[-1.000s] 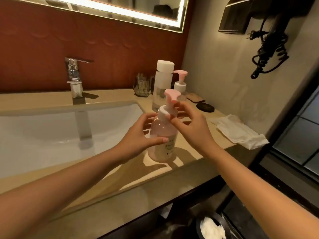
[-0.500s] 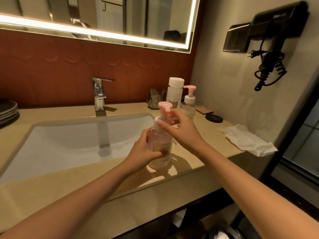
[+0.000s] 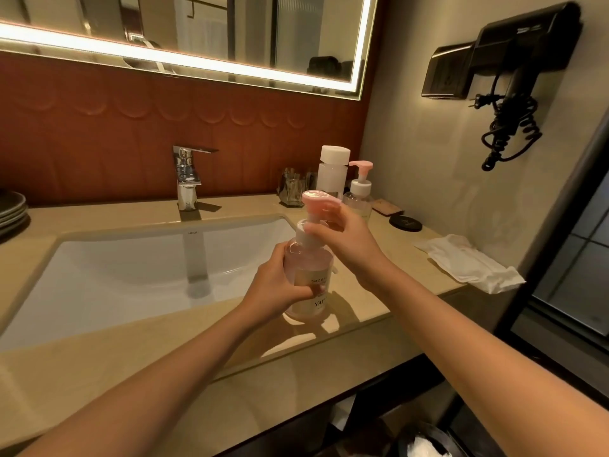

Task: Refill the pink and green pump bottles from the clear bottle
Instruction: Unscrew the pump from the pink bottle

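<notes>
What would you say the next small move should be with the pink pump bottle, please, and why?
Probably twist the pump collar loose with the right hand while the left hand steadies the pink pump bottle: the pump is on, and the clear bottle stands capped behind.

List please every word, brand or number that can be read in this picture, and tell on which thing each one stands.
"SMOOT": on the label of the pink bottle, the rest cut off by the bottle's curve.
"YA": lower on the same label, the rest hidden by the left hand.
Small mark on the sink rim: too small to read.
Label on the green bottle behind: too blurred to read.
Print on the black disc: unreadable.
</notes>
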Demonstrator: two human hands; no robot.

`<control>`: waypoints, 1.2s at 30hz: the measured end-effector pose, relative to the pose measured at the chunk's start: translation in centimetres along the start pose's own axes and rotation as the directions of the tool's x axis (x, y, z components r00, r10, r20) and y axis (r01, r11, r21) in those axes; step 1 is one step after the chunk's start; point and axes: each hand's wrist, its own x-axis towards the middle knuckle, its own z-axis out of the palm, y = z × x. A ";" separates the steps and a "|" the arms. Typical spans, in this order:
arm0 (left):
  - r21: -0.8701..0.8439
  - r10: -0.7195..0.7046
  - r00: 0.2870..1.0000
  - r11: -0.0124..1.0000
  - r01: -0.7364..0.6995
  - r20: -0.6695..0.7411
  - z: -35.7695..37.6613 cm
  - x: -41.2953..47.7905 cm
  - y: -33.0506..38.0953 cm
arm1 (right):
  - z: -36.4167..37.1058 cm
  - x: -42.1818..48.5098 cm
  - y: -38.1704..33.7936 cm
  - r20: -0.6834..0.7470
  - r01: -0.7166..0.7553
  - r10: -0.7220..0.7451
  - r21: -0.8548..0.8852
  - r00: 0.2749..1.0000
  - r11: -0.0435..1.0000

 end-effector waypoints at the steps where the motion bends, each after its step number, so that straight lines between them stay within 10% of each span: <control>1: 0.000 -0.005 1.000 1.000 0.005 0.002 0.0 0.0 0.0 | 0.1 0.0 0.0 -0.028 -0.006 0.005 -0.013 1.000 1.000; 36: 0.039 -0.019 1.000 0.999 0.020 -0.017 0.2 0.2 -0.4 | 1.4 -0.7 0.5 -0.156 0.032 -0.048 -0.108 0.987 0.994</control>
